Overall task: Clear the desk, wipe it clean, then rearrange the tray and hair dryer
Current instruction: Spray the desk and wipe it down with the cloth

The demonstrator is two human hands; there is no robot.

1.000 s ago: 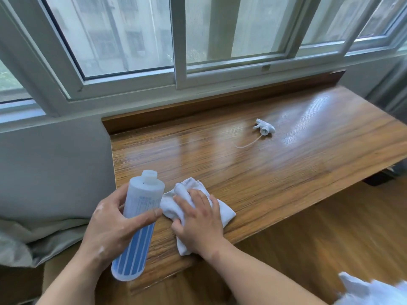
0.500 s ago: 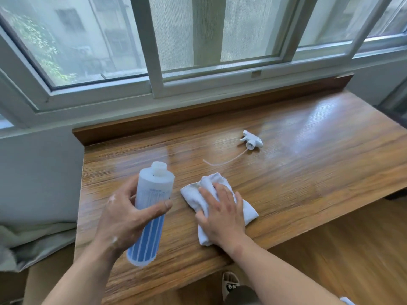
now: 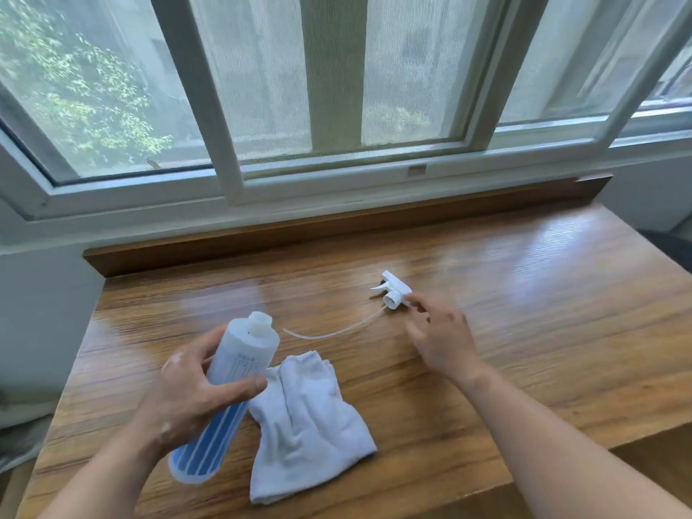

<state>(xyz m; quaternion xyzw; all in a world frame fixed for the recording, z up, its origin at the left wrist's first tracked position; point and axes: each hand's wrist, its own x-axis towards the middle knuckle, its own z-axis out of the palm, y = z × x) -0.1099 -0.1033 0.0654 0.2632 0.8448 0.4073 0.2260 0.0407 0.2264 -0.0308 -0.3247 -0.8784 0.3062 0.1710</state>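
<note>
Our desk (image 3: 543, 331) lay glossy, the cloth (image 3: 307, 413) crumpled on it. Left of the cloth our left hand (image 3: 187, 402) gripped the uncapped bottle (image 3: 239, 354), long axis tilted, open neck pointing up and away — tip it further and it could spill. Beyond the cloth, our right hand (image 3: 442, 339), fingers loosely spread, hovered at the spray head (image 3: 395, 294), its tube (image 3: 329, 334) trailing toward the cloth.

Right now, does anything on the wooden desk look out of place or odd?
The white plastic trigger spray head, with its thin tube, lies loose on the brown wooden desk, apart from the white-and-blue plastic bottle, whose neck is open in the left hand.
</note>
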